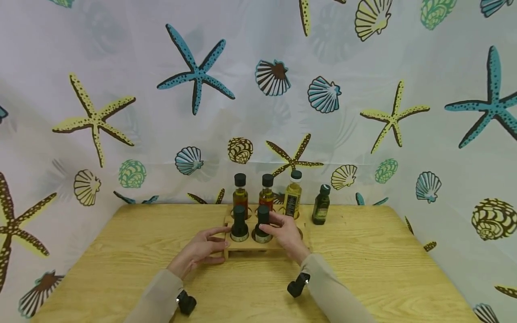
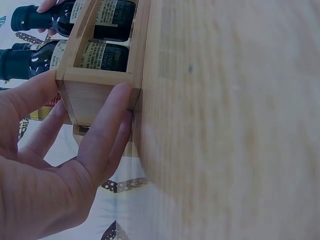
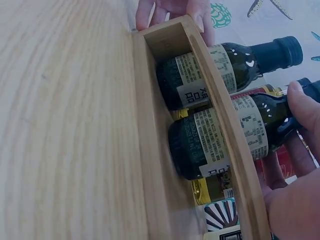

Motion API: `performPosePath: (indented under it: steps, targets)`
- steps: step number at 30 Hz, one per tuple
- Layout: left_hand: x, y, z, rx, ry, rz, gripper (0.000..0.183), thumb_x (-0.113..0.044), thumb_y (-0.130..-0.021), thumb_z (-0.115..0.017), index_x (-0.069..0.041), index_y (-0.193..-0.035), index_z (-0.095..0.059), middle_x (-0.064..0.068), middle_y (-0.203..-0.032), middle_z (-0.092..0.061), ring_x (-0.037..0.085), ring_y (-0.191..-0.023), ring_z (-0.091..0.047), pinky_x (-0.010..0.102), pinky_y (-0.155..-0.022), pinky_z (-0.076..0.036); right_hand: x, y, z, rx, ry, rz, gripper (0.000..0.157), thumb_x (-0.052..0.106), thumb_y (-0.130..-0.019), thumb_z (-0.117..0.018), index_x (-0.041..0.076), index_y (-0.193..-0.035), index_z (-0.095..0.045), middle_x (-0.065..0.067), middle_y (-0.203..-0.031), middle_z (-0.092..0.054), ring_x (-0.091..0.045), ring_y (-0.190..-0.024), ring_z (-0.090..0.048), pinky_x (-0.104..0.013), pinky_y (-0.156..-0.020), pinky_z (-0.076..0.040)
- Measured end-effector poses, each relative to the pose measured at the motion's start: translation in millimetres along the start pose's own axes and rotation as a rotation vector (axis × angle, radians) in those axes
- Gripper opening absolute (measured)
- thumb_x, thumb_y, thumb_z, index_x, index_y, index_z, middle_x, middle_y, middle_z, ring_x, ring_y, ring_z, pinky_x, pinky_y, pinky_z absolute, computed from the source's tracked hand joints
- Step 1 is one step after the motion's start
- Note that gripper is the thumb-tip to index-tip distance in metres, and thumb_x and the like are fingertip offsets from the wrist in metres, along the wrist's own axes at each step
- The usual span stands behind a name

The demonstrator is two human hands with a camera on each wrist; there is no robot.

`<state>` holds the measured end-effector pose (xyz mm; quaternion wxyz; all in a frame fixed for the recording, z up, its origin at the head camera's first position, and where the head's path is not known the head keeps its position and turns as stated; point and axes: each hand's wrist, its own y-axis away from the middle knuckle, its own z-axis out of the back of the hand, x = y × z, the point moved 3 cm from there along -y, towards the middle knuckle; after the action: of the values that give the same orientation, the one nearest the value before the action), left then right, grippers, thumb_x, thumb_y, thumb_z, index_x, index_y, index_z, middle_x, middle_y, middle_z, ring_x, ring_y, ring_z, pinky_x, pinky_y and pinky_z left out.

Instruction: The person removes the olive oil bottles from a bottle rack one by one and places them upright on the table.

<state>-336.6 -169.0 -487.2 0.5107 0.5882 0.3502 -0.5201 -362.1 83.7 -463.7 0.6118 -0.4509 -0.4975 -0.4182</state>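
A two-tier wooden bottle rack (image 1: 250,246) stands on the table. My left hand (image 1: 203,249) touches its left end, fingers extended along the end panel (image 2: 95,100) and thumb at the upper edge in the left wrist view. My right hand (image 1: 286,234) pinches the neck of a dark glass bottle (image 1: 263,216) between thumb and fingers. That bottle (image 3: 202,142) sits upright in the front row's middle hole, its labelled body showing below the top board. Left of it, a matching dark bottle (image 1: 239,220) stands in the front row.
Three black-capped bottles fill the back row: two reddish ones, a left bottle (image 1: 240,197) and a middle bottle (image 1: 266,196), plus a yellow oil bottle (image 1: 292,199). A small dark green bottle (image 1: 321,207) stands on the table (image 1: 363,255) right of the rack. A patterned curtain (image 1: 242,125) hangs behind.
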Motion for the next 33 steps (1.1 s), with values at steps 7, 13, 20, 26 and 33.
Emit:
performPosePath:
  steps: [7, 13, 20, 26, 33]
  targets:
    - [1.2, 1.6, 2.3, 0.002, -0.001, -0.004, 0.055, -0.014, -0.094, -0.067, -0.020, -0.146, -0.049, 0.025, -0.141, -0.044, 0.027, -0.107, -0.062, 0.046, -0.079, -0.059, 6, -4, 2.2, 0.012, -0.056, 0.015, 0.043, 0.017, -0.091, -0.072, 0.016, -0.133, -0.063, -0.010, -0.127, -0.066, -0.022, -0.118, -0.061, -0.038, -0.099, -0.052]
    - [3.0, 2.4, 2.9, 0.004, -0.001, -0.006, 0.055, -0.014, -0.094, -0.067, -0.020, -0.146, -0.049, 0.024, -0.140, -0.044, 0.027, -0.108, -0.061, 0.046, -0.080, -0.059, 15, -2, 4.0, -0.002, -0.066, 0.038, 0.045, 0.018, -0.091, -0.072, 0.015, -0.134, -0.062, -0.010, -0.128, -0.065, -0.022, -0.118, -0.062, -0.038, -0.099, -0.052]
    - [0.0, 0.5, 1.5, 0.008, -0.008, -0.006, 0.056, -0.016, -0.093, -0.068, -0.019, -0.146, -0.049, 0.025, -0.141, -0.043, 0.028, -0.109, -0.061, 0.045, -0.081, -0.059, 26, -2, 10.0, -0.052, -0.036, 0.085, 0.043, 0.017, -0.091, -0.072, 0.015, -0.133, -0.064, -0.010, -0.128, -0.066, -0.025, -0.120, -0.061, -0.042, -0.098, -0.052]
    - [-0.7, 0.2, 0.9, 0.004, -0.019, -0.007, 0.056, -0.016, -0.094, -0.068, -0.019, -0.146, -0.049, 0.026, -0.142, -0.043, 0.027, -0.109, -0.061, 0.045, -0.080, -0.059, 29, -1, 14.1, -0.053, -0.068, 0.104, 0.045, 0.013, -0.092, -0.070, 0.010, -0.136, -0.060, -0.014, -0.130, -0.064, -0.025, -0.118, -0.062, -0.035, -0.090, -0.055]
    - [-0.7, 2.3, 1.2, -0.006, -0.021, -0.014, 0.055, -0.015, -0.094, -0.067, -0.020, -0.146, -0.049, 0.025, -0.141, -0.044, 0.025, -0.108, -0.062, 0.046, -0.080, -0.059, 32, 1, 20.5, -0.091, -0.079, 0.076, 0.045, 0.012, -0.091, -0.070, 0.010, -0.136, -0.060, -0.014, -0.129, -0.064, -0.026, -0.120, -0.059, -0.037, -0.092, -0.055]
